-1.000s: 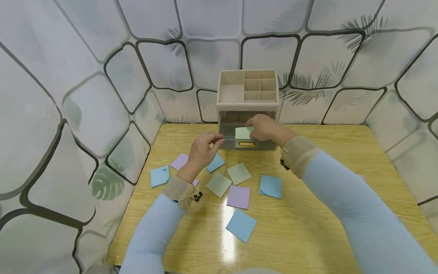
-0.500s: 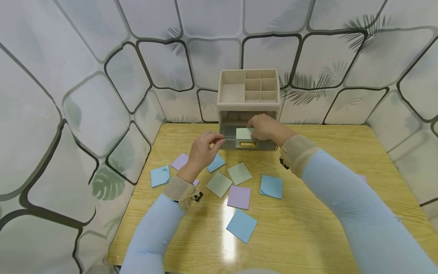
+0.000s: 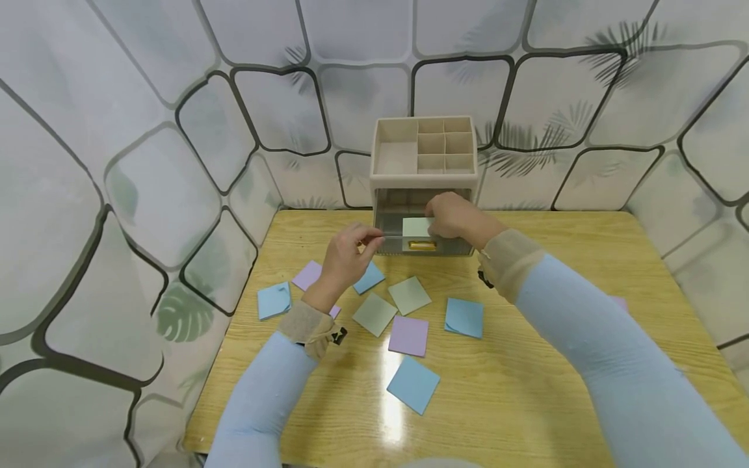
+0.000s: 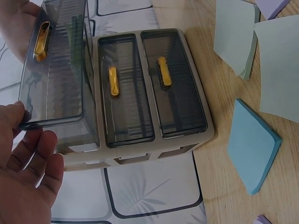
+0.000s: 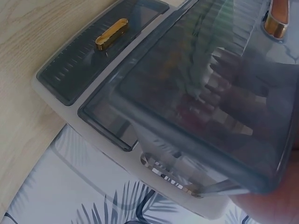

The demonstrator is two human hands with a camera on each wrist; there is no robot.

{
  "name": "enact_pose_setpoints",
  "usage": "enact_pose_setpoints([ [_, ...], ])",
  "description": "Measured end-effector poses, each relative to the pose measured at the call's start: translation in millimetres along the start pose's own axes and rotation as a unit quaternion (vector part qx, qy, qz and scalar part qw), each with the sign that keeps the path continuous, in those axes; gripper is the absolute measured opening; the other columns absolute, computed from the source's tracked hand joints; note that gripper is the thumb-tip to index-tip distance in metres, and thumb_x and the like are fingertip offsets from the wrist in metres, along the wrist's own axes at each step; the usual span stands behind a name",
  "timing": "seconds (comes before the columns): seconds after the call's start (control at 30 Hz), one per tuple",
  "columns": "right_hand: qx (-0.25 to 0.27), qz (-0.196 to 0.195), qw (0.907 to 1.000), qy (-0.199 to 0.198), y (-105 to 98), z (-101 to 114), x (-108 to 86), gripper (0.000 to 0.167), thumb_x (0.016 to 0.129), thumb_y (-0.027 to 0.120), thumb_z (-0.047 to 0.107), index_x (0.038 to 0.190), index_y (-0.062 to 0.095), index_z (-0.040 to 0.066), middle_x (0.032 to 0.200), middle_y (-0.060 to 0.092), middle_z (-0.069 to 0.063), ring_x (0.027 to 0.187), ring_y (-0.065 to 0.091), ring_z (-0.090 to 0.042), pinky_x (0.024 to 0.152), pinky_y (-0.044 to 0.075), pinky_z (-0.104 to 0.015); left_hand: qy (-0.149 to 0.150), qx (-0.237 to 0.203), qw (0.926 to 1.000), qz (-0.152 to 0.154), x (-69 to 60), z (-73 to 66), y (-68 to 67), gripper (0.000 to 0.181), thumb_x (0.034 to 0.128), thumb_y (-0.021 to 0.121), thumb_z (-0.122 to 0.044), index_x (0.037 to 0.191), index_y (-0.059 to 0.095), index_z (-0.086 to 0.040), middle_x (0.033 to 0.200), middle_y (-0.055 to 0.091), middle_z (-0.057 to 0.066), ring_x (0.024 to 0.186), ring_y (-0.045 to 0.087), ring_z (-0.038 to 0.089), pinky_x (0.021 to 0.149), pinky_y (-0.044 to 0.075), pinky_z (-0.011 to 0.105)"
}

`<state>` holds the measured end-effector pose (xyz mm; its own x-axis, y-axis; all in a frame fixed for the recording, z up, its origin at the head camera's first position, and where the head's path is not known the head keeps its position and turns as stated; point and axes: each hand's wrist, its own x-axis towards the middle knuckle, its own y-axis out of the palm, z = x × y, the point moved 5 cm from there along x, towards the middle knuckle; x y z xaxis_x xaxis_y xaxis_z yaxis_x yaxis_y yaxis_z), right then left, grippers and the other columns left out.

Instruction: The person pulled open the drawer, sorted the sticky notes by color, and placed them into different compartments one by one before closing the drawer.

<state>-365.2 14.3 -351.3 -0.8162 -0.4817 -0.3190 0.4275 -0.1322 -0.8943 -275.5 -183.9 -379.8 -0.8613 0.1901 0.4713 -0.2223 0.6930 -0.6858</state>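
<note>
"Counting left to right, what's on the wooden table (image 3: pixel 526 403)?"

"Left of the left hand's (image 3: pixel 348 257) fingers, one blue pad (image 3: pixel 274 301) and one purple pad (image 3: pixel 307 276); a second purple pad (image 3: pixel 335 312) is mostly hidden by that wrist. Between the hands, on the near side of the fingers: a second blue pad (image 3: pixel 368 278), two green pads (image 3: pixel 374 314), a third purple pad (image 3: pixel 408 336) and a third blue pad (image 3: pixel 413 385). Nearer than the right hand's (image 3: pixel 453 216) fingers, a fourth blue pad (image 3: pixel 464 318); well to their right, a fourth purple pad (image 3: pixel 619 303), partly behind the sleeve (image 3: pixel 585 325)."

"What else is around, or in the way?"

"The left fingers and thumb pinch a corner of the top drawer (image 3: pixel 392 246), which is pulled out of a beige organizer (image 3: pixel 424 181). Right of them is its gold handle (image 3: pixel 422 246). Below are two closed drawers (image 4: pixel 128 112), so three in all. Beyond the fingers, the organizer's top has one large compartment and six small. The smoky drawer wall veils the right fingers from their wrist camera."

"And inside that drawer?"

"One pale green pad (image 3: pixel 414 227), right of the left fingertips, right up against the right fingers, which overlap its edge. I can't tell whether they grip it."
</note>
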Motion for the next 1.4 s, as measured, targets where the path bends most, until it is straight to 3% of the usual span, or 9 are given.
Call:
enact_pose_setpoints([
  [0.43,0.015,-0.034,0.999,-0.026,-7,-4,-13.1,0.045,0.107,0.064,0.017,0.148,0.058,-0.001,0.153,0.058,-0.023,0.144,0.05,-0.045,0.12,0.043,-0.059,0.001,0.002,1.0,-0.003,0.2,-1.6,-0.8,0.015,0.1023,0.073,-0.014,0.109,0.079,-0.002,0.094,0.074,0.012,0.085,0.07,0.026,0.079,0.06,0.042],
  [0.63,0.038,-0.08,0.9953,-0.038,-15,-12,-23.7,0.04,0.108,0.061,0.017,0.144,0.061,-0.002,0.145,0.063,-0.024,0.135,0.059,-0.042,0.113,0.049,-0.057,-0.003,0.001,1.0,-0.002,0.8,-0.6,-0.6,0.015,0.1029,0.072,-0.015,0.11,0.079,-0.003,0.095,0.074,0.012,0.085,0.07,0.025,0.078,0.06,0.041],
  [0.8,0.07,-0.134,0.9872,-0.052,-20,-31,-35.7,0.031,0.109,0.059,0.016,0.133,0.069,-0.001,0.127,0.072,-0.021,0.116,0.068,-0.035,0.101,0.055,-0.053,-0.001,-0.002,1.0,-0.004,0.6,0.0,0.1,0.016,0.1035,0.071,-0.014,0.111,0.079,-0.002,0.096,0.075,0.013,0.086,0.071,0.027,0.079,0.061,0.042],
  [0.93,0.073,-0.181,0.9738,-0.117,-20,-42,-48.7,0.022,0.107,0.063,0.014,0.119,0.076,0.0,0.106,0.078,-0.016,0.088,0.07,-0.028,0.083,0.058,-0.047,-0.012,-0.006,0.9998,-0.012,-1.4,1.0,-1.7,0.018,0.1034,0.071,-0.014,0.116,0.076,-0.002,0.099,0.076,0.015,0.089,0.074,0.03,0.079,0.063,0.043],
  [1.07,0.067,-0.225,0.9556,-0.178,-16,-50,-64.3,0.015,0.105,0.067,0.011,0.107,0.079,0.002,0.088,0.077,-0.009,0.068,0.059,-0.016,0.068,0.05,-0.036,-0.018,-0.011,0.9996,-0.019,-3.3,2.5,-2.8,0.021,0.1033,0.072,-0.014,0.12,0.075,-0.001,0.098,0.077,0.016,0.089,0.075,0.031,0.078,0.064,0.043],
  [1.27,0.052,-0.29,0.9225,-0.25,-2,-62,-87.2,0.006,0.099,0.075,0.006,0.096,0.079,0.008,0.078,0.071,-0.001,0.064,0.048,-0.006,0.06,0.043,-0.027,-0.018,-0.019,0.9992,-0.029,-6.5,3.5,-4.7,0.02,0.1025,0.072,-0.012,0.119,0.075,-0.001,0.096,0.077,0.016,0.088,0.076,0.031,0.078,0.064,0.043],
  [1.4,0.052,-0.322,0.9072,-0.265,8,-66,-96.7,0.006,0.093,0.08,0.004,0.093,0.078,0.01,0.076,0.068,0.002,0.064,0.046,-0.004,0.058,0.041,-0.024,-0.029,-0.022,0.9987,-0.037,-10.7,6.9,-6.9,0.019,0.1019,0.073,-0.011,0.118,0.075,-0.001,0.094,0.077,0.016,0.087,0.076,0.032,0.078,0.064,0.044],
])
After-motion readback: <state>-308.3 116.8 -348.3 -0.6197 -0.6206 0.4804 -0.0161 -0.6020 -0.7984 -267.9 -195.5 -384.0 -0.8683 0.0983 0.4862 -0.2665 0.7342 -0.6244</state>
